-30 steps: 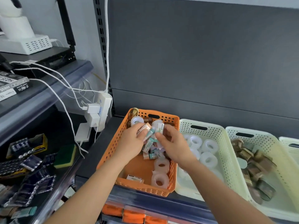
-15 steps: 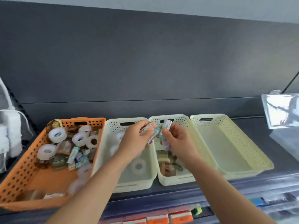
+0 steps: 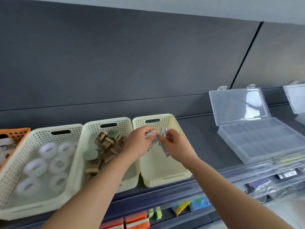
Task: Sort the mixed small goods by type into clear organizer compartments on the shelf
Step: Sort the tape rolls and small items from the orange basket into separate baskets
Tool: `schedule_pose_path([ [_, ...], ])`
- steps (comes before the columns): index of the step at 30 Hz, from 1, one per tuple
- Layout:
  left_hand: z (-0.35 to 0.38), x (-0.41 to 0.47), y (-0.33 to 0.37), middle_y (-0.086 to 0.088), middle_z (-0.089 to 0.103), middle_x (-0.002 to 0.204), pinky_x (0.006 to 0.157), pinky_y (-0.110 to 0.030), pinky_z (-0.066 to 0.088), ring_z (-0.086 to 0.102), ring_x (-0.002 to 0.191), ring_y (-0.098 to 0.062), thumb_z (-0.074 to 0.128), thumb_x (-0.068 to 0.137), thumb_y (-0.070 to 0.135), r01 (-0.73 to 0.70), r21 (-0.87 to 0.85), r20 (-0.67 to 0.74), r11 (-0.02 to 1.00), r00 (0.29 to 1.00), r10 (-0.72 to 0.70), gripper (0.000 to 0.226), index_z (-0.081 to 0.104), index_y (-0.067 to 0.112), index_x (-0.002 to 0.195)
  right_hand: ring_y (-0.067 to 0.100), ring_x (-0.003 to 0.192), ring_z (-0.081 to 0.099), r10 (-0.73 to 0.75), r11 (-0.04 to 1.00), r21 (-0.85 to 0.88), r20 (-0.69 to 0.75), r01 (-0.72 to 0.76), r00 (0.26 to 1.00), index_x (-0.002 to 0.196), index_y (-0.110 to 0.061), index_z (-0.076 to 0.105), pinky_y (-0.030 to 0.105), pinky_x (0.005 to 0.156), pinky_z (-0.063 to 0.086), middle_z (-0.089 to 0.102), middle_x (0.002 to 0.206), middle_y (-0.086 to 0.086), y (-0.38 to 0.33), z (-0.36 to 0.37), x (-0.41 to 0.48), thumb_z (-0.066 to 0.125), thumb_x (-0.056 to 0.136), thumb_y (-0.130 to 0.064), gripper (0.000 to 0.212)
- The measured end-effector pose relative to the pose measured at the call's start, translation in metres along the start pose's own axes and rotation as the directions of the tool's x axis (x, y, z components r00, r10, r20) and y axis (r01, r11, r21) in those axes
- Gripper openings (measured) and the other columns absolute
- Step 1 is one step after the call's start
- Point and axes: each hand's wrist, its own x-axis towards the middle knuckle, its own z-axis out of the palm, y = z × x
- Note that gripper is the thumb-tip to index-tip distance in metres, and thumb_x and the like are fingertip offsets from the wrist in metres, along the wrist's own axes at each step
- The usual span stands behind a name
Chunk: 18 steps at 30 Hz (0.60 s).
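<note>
My left hand (image 3: 140, 142) grips a few small flat packets (image 3: 150, 134), and my right hand (image 3: 175, 147) pinches more small packets (image 3: 163, 132). Both hands meet above the rightmost cream basket (image 3: 165, 177), whose visible floor is bare. Left of it, a second cream basket (image 3: 109, 124) holds brown tape rolls (image 3: 105, 144). Further left, a third cream basket (image 3: 54, 131) holds white tape rolls (image 3: 49, 150). The orange basket (image 3: 14, 131) of mixed goods shows at the left edge. A clear organizer box (image 3: 264, 139) with its lid up sits at the right.
A second clear box (image 3: 295, 100) shows at the far right edge. The grey back panel (image 3: 132, 63) rises behind the baskets. Below the shelf lip (image 3: 165, 195) lie orange packs (image 3: 137, 220) and colourful small items (image 3: 198, 202).
The view has swung to the right along the shelf. Both hands carried the packets from the orange basket, past the two filled cream baskets, to above the rightmost cream basket.
</note>
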Motion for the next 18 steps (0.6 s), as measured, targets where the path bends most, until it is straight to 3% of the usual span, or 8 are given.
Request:
schedule_pose_path([
  [4,0.020,0.034,-0.004,0.009,0.064,0.086,0.051,-0.024,0.041,0.059,0.071,-0.016,0.057,0.089,0.021,-0.003,0.134,0.078,0.991,0.997,-0.007,0.015,0.065,0.029,0.099,0.025,0.065,0.062,0.008,0.984,-0.177,0.044,0.000,0.999,0.087,-0.019,0.051,0.038,0.062,0.052,0.064,0.074,-0.002,0.021,0.002,0.033,0.046,0.094,-0.038,0.021],
  [7,0.032,0.060,-0.014,-0.001,0.064,0.108,0.071,-0.031,0.046,0.059,0.094,-0.024,0.054,0.090,0.013,-0.034,0.318,0.144,0.947,0.989,-0.012,0.026,0.059,0.020,0.115,0.024,0.071,0.058,-0.010,0.938,-0.346,0.056,0.029,0.998,0.089,-0.020,0.050,0.035,0.060,0.045,0.064,0.079,-0.001,0.032,0.008,0.058,0.041,0.094,-0.035,0.018],
  [12,0.045,0.088,-0.031,-0.010,0.056,0.118,0.088,-0.040,0.046,0.056,0.105,-0.027,0.043,0.088,-0.001,-0.115,0.494,0.239,0.862,0.971,-0.007,0.036,0.053,0.011,0.121,0.028,0.090,0.057,-0.066,0.836,-0.537,0.114,0.117,0.991,0.107,-0.014,0.049,0.034,0.067,0.039,0.062,0.098,0.008,0.040,0.018,0.091,0.043,0.096,-0.028,0.019],
  [15,0.049,0.095,-0.035,-0.010,0.046,0.117,0.082,-0.037,0.045,0.053,0.107,-0.029,0.040,0.091,0.001,-0.155,0.616,0.242,0.773,0.970,0.002,0.036,0.050,0.011,0.124,0.027,0.105,0.047,-0.168,0.715,-0.666,0.132,0.213,0.977,0.120,-0.011,0.044,0.032,0.083,0.037,0.050,0.114,0.009,0.041,0.021,0.104,0.046,0.094,-0.018,0.027],
  [17,0.052,0.094,-0.036,-0.011,0.042,0.126,0.087,-0.039,0.043,0.046,0.117,-0.030,0.039,0.094,0.004,-0.183,0.715,0.270,0.674,0.963,-0.026,0.038,0.046,0.009,0.131,0.026,0.109,0.045,-0.167,0.595,-0.754,0.221,0.277,0.961,0.125,-0.010,0.044,0.032,0.087,0.039,0.047,0.120,0.008,0.044,0.024,0.106,0.049,0.091,-0.011,0.034],
  [18,0.054,0.092,-0.037,-0.012,0.041,0.132,0.091,-0.040,0.042,0.043,0.121,-0.030,0.036,0.097,0.008,-0.192,0.762,0.289,0.619,0.956,-0.059,0.038,0.043,0.008,0.135,0.026,0.111,0.044,-0.141,0.587,-0.760,0.244,0.279,0.960,0.128,-0.011,0.043,0.032,0.087,0.042,0.047,0.122,0.008,0.046,0.025,0.107,0.050,0.089,-0.008,0.039],
])
